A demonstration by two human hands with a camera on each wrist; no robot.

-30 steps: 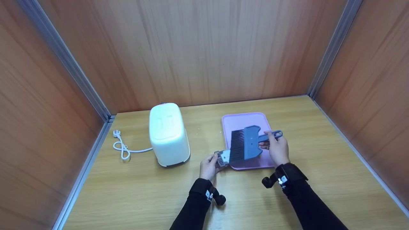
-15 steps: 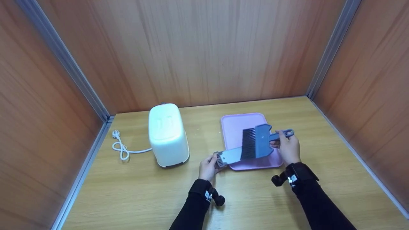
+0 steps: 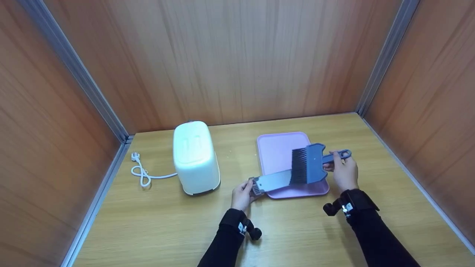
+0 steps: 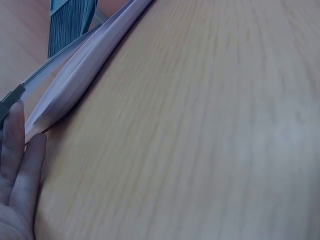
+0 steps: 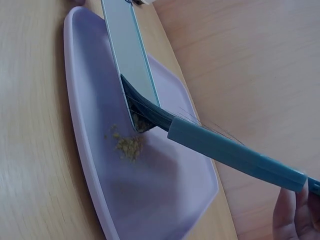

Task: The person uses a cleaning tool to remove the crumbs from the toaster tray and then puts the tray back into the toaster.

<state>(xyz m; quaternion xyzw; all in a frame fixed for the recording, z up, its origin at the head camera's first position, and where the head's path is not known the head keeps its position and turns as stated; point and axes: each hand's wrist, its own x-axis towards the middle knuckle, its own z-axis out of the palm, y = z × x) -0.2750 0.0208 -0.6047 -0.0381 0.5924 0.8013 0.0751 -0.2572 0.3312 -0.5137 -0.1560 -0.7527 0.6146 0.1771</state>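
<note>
My left hand (image 3: 241, 196) pinches the grey slotted end of a long, flat metal crumb tray (image 3: 274, 181), which slants over a pink tray (image 3: 272, 148). In my right hand (image 3: 345, 176) is the handle of a blue hand brush (image 3: 315, 163). Its dark bristles (image 5: 145, 106) bend against the far end of the crumb tray. Brownish crumbs (image 5: 129, 147) lie on the pink tray just under that end, and more dark bits show at the bristle tips. In the left wrist view, fingers (image 4: 27, 175) reach beside the pink tray's rim.
A white toaster (image 3: 195, 155) with a closed top stands to the left on the wooden table (image 3: 178, 230). Its white cord and plug (image 3: 141, 170) lie further left. Wood panels (image 3: 237, 59) enclose the back and both sides.
My right hand has drawn the brush rightward along the crumb tray to its far end, uncovering most of the metal strip. The left hand stays nearly still.
</note>
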